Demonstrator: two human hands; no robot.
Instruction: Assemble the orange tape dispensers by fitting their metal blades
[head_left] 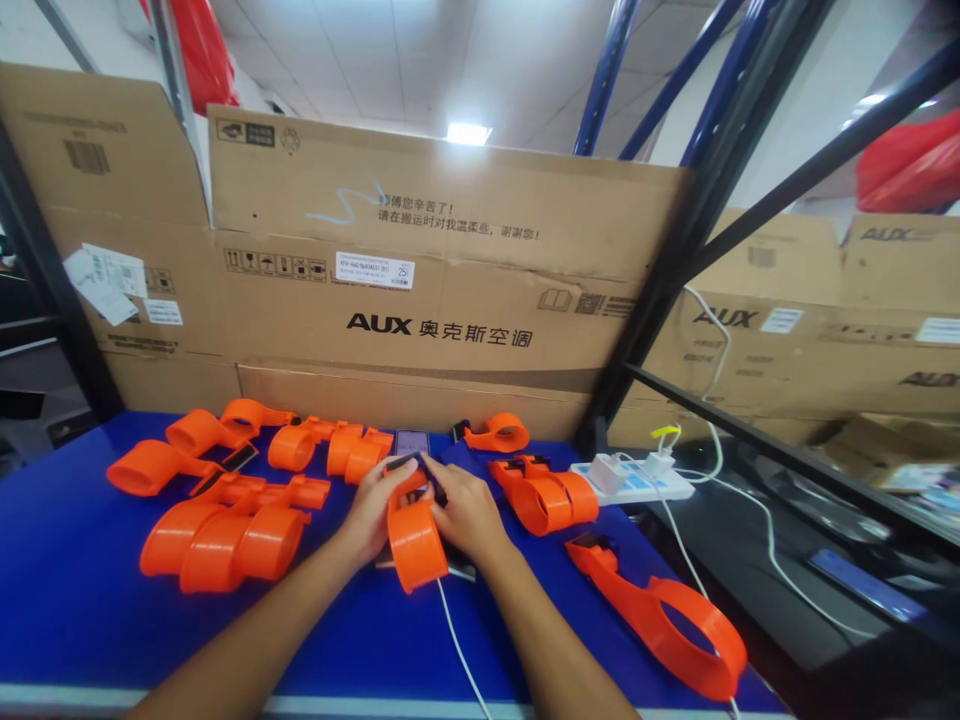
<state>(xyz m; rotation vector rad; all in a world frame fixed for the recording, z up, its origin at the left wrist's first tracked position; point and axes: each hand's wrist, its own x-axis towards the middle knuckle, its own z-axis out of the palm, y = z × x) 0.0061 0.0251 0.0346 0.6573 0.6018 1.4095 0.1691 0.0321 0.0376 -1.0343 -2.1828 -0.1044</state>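
Observation:
In the head view, an orange looped band (pixel 418 550) is held between my two hands above the blue tabletop, its loop hanging toward me. My left hand (pixel 377 505) closes on its upper left side. On the other side, my right hand (pixel 469 508) grips near the dark upper end, with fingertips partly hidden. A dark flat edge shows under the hands, mostly covered. Several more orange bands with rolled loops lie to the left, including a front cluster (pixel 225 545). To the right are a pair of bands (pixel 551 500) and one long looped band (pixel 694 635).
A phone-like device (pixel 412 443) lies behind my hands. The white power strip (pixel 637 482) holds plugged-in chargers at the right edge, and a white cable (pixel 457 640) runs toward me. Cardboard panels (pixel 300 340) stand along the back beside a black metal post (pixel 664 280).

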